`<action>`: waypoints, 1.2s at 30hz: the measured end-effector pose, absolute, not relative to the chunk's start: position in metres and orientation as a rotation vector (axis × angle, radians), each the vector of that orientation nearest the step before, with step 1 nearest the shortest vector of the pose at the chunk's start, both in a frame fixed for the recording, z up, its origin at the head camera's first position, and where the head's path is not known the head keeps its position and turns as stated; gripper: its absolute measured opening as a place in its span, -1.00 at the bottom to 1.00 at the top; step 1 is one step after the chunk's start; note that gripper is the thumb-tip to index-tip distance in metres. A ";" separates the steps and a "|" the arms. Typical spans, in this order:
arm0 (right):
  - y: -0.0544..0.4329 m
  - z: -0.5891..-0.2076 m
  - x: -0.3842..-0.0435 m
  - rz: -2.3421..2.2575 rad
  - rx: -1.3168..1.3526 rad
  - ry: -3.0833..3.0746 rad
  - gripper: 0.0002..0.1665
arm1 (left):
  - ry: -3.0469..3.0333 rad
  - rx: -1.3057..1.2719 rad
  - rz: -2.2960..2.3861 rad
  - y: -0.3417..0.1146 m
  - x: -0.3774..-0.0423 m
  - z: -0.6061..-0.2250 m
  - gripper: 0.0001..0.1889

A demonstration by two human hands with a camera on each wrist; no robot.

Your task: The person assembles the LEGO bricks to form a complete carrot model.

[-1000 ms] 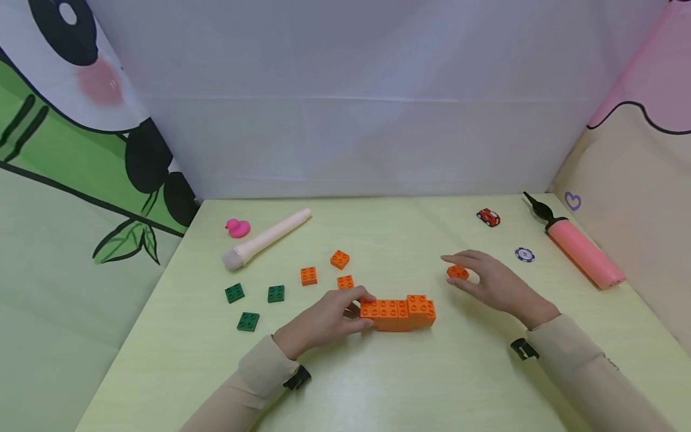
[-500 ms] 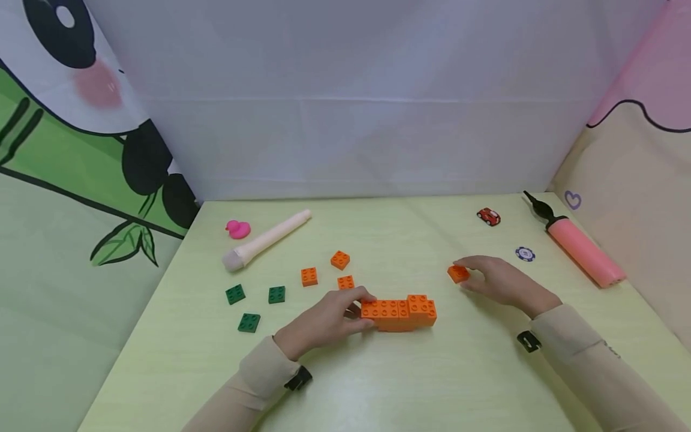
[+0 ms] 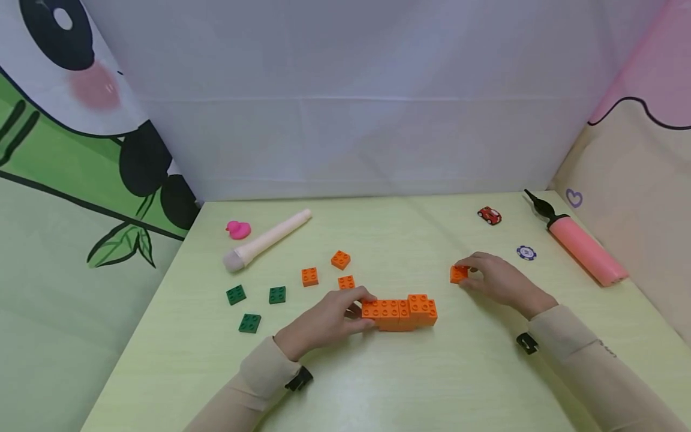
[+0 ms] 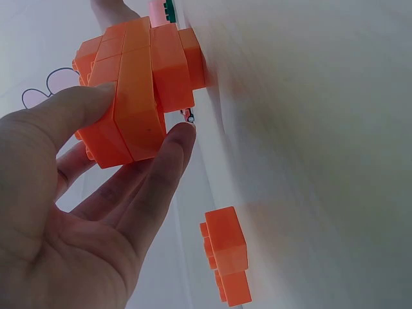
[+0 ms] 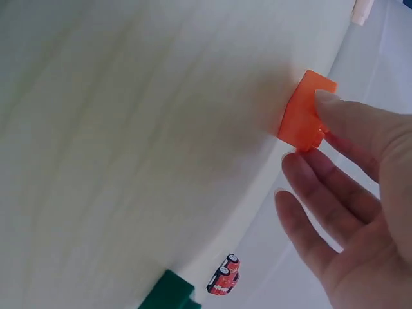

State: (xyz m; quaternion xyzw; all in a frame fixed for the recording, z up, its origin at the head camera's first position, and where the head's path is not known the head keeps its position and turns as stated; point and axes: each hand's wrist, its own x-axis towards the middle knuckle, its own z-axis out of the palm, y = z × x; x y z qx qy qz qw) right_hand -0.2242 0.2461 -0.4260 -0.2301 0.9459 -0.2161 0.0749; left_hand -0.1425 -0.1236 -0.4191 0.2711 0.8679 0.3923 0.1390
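At the far left of the table [image 3: 459, 375]: one pink toy duck [image 3: 238, 230], near the greyish end of a pale pink tube [image 3: 272, 239], which lies slanted. In front of these, three green bricks [image 3: 250, 323], studs up, set apart from one another. Next, three loose orange bricks [image 3: 310, 276], likewise studs up; the nearest is partly covered by the left hand.

Left hand [image 3: 326, 321], in a beige sleeve [image 3: 270, 363]: thumb and fingers part-closed on the left end of a joined orange block row [image 3: 399, 315], thumb on the near side, fingers on the far side, concealing that end. The row lies crosswise at front centre, between the two hands, with one raised brick toward its right end.

Right hand [image 3: 499, 282], well apart from the row: one single orange brick [image 3: 459, 274] pinched between thumb and forefinger, the remaining fingers loosely bent; whether the brick touches the table cannot be told.

One green block [image 5: 166, 293], cut off by the right wrist view's lower edge; exact place uncertain.

Beyond the right hand: one red toy car [image 3: 489, 215]; one blue-and-white chip [image 3: 526, 252], lying flat; one pink pump [image 3: 588, 251], black nozzle pointing away, alongside the right wall [image 3: 637, 204].
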 end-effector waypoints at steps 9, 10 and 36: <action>0.238 -0.412 -0.216 -0.810 -0.749 2.913 -0.57 | 2.510 0.784 1.136 -0.124 -0.143 -0.420 -0.66; 0.235 -0.408 -0.213 -0.852 -0.773 2.920 -0.58 | 2.511 0.783 1.136 -0.124 -0.143 -0.421 -0.66; 0.152 -0.397 -0.154 -0.957 -1.349 2.838 -0.61 | 2.518 0.790 1.120 -0.124 -0.144 -0.420 -0.65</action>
